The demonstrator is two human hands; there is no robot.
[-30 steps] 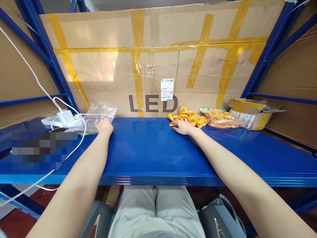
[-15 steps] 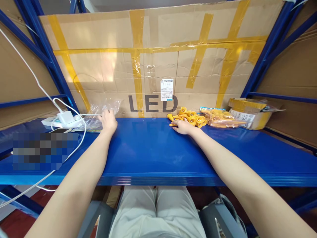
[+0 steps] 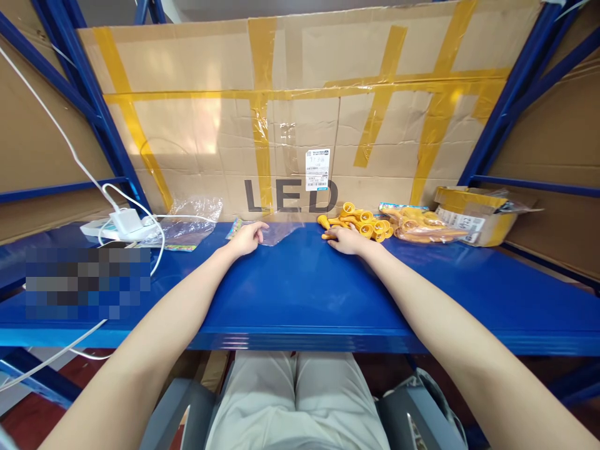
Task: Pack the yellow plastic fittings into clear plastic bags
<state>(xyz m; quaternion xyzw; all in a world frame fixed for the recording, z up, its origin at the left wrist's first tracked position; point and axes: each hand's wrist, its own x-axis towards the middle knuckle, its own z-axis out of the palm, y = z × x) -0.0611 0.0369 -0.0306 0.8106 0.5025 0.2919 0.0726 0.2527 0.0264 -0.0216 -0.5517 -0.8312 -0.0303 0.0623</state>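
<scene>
1. Head view: the left hand (image 3: 247, 238) lies on the blue metal shelf (image 3: 300, 294), fingers slightly spread and resting on the near edge of a small flat clear plastic bag with a colourful printed end (image 3: 269, 230). Whether they pinch it or merely press on it cannot be told.
2. That bag lies flat near the cardboard backing printed LED (image 3: 290, 125), its long axis running left to right, printed end toward the left.
3. It looks very light, limp and slick; it would likely slide or crumple, so pinching an edge or corner seems best.
4. The right hand (image 3: 345, 240) rests palm down, fingers loosely together, fingertips touching a pile of small orange plastic pieces (image 3: 359, 224).
5. These look light and rigid, and easy to scatter; they point every way.
</scene>
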